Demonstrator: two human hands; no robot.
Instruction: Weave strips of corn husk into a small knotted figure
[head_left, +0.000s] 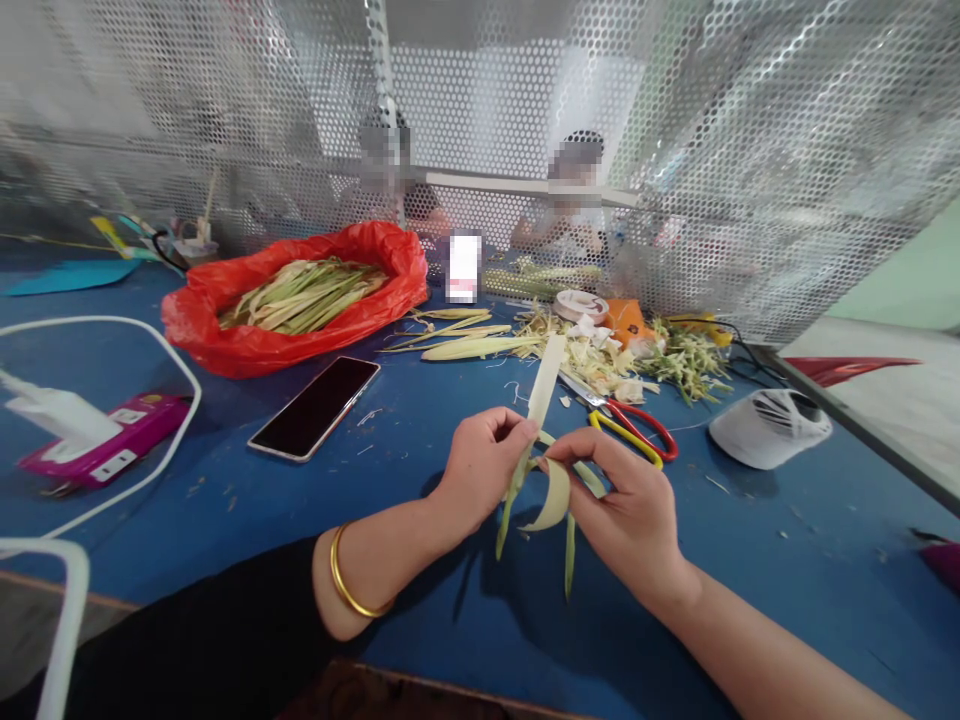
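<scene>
Our left hand [484,462] and right hand [634,515], each closed in a fingertip pinch, grip the leaf strips [553,495] just above the blue table [420,600]. One strip curls between our hands and another rises upright. The scissors [637,430] lie just beyond.

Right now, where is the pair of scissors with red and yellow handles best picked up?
By the looped handles of the red and yellow scissors, coming from the near right side: the loops lie open toward the right hand, while the blades point away to the far left, under pale leaf scraps.
</scene>
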